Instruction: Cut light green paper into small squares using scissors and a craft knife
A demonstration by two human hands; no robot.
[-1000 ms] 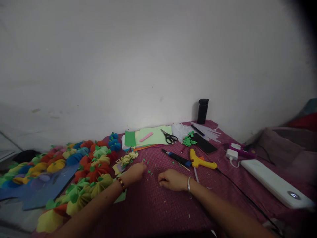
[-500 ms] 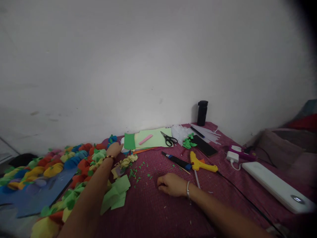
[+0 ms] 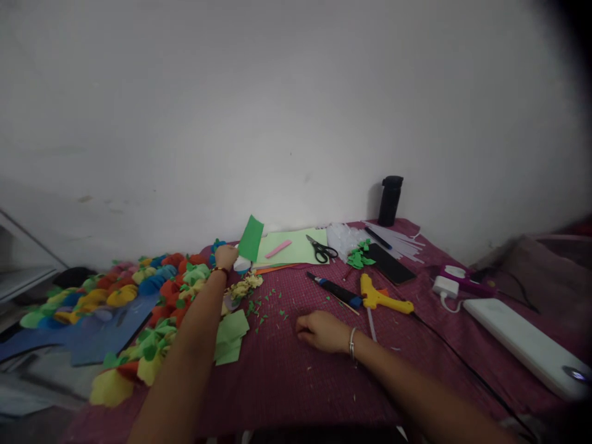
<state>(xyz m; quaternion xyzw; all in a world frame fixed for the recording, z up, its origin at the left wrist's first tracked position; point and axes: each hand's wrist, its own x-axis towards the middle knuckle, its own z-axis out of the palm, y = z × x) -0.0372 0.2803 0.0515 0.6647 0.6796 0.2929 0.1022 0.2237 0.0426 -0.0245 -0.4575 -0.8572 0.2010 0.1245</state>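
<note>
My left hand [image 3: 226, 256] reaches to the back of the table and pinches the edge of a dark green paper sheet [image 3: 251, 239]. The sheet is tilted up off the pile, leaning toward the wall. Beside it lie pale green sheets [image 3: 300, 242] with a pink strip [image 3: 278, 249] and black-handled scissors [image 3: 322, 249] on top. My right hand [image 3: 321, 331] rests on the maroon cloth [image 3: 277, 382], fingers curled in, with nothing visible in them. Small green paper scraps [image 3: 261, 311] lie between the hands. A utility knife [image 3: 335, 290] is just beyond my right hand.
Colourful paper flowers [image 3: 123, 296] crowd the left side. Pale green squares [image 3: 231, 336] lie near my left forearm. On the right are a yellow glue gun [image 3: 383, 301] with its cord, a phone [image 3: 391, 264], a white power bank [image 3: 522, 342] and a black bottle [image 3: 391, 200].
The dark green sheet lay flat; my left hand has taken hold of it and raised it. My right hand stays put on the cloth. The view has shifted slightly.
</note>
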